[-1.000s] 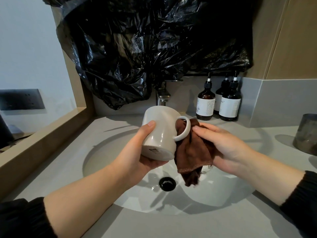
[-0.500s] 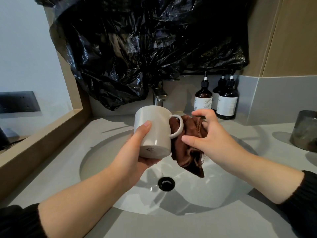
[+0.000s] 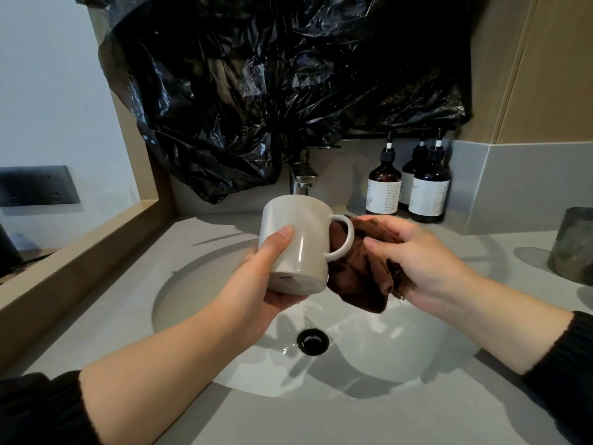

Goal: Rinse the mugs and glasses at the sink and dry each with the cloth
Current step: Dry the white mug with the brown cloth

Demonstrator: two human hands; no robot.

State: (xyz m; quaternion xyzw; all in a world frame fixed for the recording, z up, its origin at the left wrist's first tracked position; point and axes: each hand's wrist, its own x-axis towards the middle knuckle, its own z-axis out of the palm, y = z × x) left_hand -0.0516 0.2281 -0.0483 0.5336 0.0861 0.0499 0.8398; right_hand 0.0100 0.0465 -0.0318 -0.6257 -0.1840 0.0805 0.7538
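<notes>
My left hand (image 3: pixel 256 284) grips a white mug (image 3: pixel 301 242) from below, thumb on its near side, holding it tilted above the sink basin (image 3: pixel 192 303). The mug's handle points right. My right hand (image 3: pixel 417 261) holds a bunched brown cloth (image 3: pixel 359 277) and presses it against the handle and right side of the mug. Part of the cloth hangs below my fingers over the basin.
A faucet (image 3: pixel 301 178) stands behind the mug under a black plastic bag (image 3: pixel 272 91) covering the wall. Three dark pump bottles (image 3: pixel 410 187) stand at the back right. A grey metal cup (image 3: pixel 574 245) sits on the counter at far right. The drain (image 3: pixel 313 341) is below.
My right hand has closed more around the cloth and worked it against the mug's handle. The mug shifted slightly and stays tilted in my left hand.
</notes>
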